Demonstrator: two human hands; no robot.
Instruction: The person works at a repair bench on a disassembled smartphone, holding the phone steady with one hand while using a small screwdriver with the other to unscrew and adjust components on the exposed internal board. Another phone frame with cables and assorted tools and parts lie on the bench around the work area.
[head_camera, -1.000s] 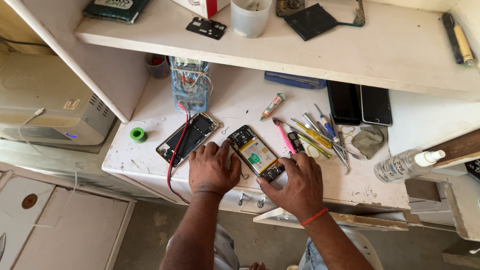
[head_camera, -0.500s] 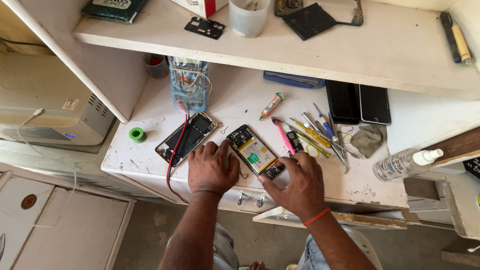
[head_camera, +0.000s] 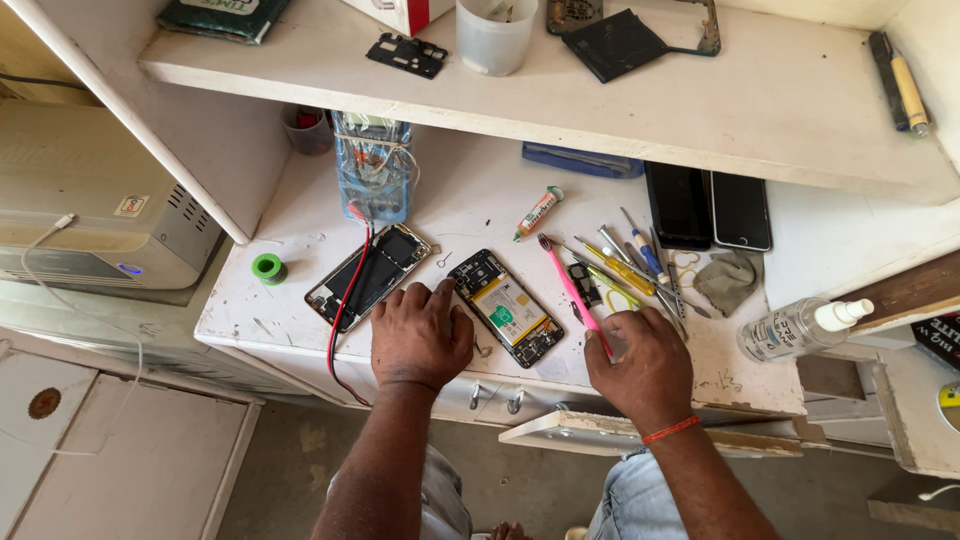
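Note:
An opened phone with its battery and green board showing lies tilted on the white workbench. My left hand rests palm down just left of it, fingers apart, fingertips at the phone's upper left edge. My right hand lies to the phone's right. Its thumb and forefinger sit at the lower end of a pink tool; whether they pinch it is unclear.
A second opened phone lies at the left with red and black wires running to a blue-wrapped box. Screwdrivers and tweezers, two dark phones, a grey cloth, a spray bottle and a green roll surround them. A shelf overhangs.
My right hand has left the opened phone's lower corner and slid right to the pink tool's end. My left hand has stayed beside the phone.

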